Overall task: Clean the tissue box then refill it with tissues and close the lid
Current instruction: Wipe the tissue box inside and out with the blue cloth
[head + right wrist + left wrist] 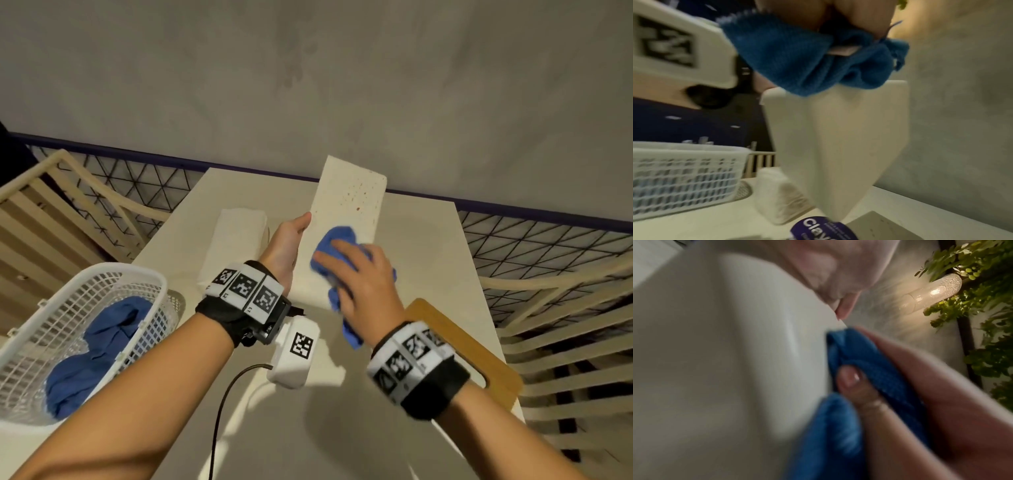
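White mesh basket (85,308) at far left on the table (428,260), with dark blue cloths (99,353) heaped inside. Just right of it, a white stack of tissues (236,240) lying flat on the tabletop. Left forearm reaching forward from lower left, wrist wrapped in a black band with coded markers. Left hand (286,250) turned edge-up, thumb straight along the left long edge of the tissue box (349,202), palm against its side; remaining fingers hidden behind the box, so grip unclear beyond that. Tissue box cream-coloured, speckled with small reddish spots, propped on end and tilted away, lower end hidden behind the hands. Right hand (359,277) palm-down on the box face, fingers spread and slightly bent over a bunched blue microfibre cloth (337,246), thumb tucked into its folds in the left wrist view. Wooden lid (479,356) with a slot flat on the table beneath the right wrist. Purple-labelled container (824,229) near the box in the right wrist view.
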Action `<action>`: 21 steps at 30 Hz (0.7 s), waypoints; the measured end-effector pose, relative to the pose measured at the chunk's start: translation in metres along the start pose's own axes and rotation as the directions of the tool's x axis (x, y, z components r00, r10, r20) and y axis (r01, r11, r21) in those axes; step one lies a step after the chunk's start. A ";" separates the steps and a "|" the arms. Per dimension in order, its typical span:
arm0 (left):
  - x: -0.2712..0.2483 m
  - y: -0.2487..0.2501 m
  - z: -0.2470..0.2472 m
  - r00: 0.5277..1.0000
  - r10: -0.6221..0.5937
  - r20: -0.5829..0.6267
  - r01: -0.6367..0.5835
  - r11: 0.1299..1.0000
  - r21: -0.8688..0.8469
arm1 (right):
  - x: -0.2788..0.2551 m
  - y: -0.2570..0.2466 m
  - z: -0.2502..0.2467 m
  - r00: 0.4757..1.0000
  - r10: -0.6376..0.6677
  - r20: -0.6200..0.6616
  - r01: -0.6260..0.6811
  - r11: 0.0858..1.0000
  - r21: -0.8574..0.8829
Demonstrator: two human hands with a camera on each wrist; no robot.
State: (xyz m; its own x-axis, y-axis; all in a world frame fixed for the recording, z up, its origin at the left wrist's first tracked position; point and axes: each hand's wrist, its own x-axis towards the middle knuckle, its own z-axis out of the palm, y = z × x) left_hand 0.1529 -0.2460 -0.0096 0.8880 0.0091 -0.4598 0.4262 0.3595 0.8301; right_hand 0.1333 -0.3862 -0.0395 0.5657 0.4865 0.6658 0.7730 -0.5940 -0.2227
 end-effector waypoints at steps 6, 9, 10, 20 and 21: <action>-0.001 -0.006 -0.004 0.998 0.029 -0.054 -0.031 0.999 -0.042 | 0.027 0.008 0.005 0.985 -0.127 0.115 0.122 0.991 0.048; -0.006 -0.004 0.000 0.996 0.074 -0.050 -0.075 0.997 -0.024 | 0.048 0.014 0.001 0.998 0.043 0.036 -0.044 0.998 0.046; -0.007 -0.003 -0.002 0.996 0.077 -0.053 -0.079 0.996 -0.032 | 0.047 0.011 0.002 0.998 0.062 0.005 -0.063 0.997 0.048; -0.011 -0.002 -0.006 0.994 0.105 -0.025 -0.106 0.993 -0.044 | 0.066 0.015 -0.001 0.977 0.113 0.178 -0.126 0.990 0.061; -0.011 -0.001 -0.005 0.993 0.110 -0.028 -0.112 0.993 -0.041 | 0.064 0.012 0.003 0.975 0.180 0.128 -0.188 0.981 0.057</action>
State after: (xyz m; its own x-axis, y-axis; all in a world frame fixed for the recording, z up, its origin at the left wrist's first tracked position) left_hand 0.1416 -0.2418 -0.0068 0.9244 0.0750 -0.3740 0.3170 0.3940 0.8627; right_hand 0.1794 -0.3602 -0.0011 0.7273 0.4498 0.5184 0.6679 -0.6376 -0.3839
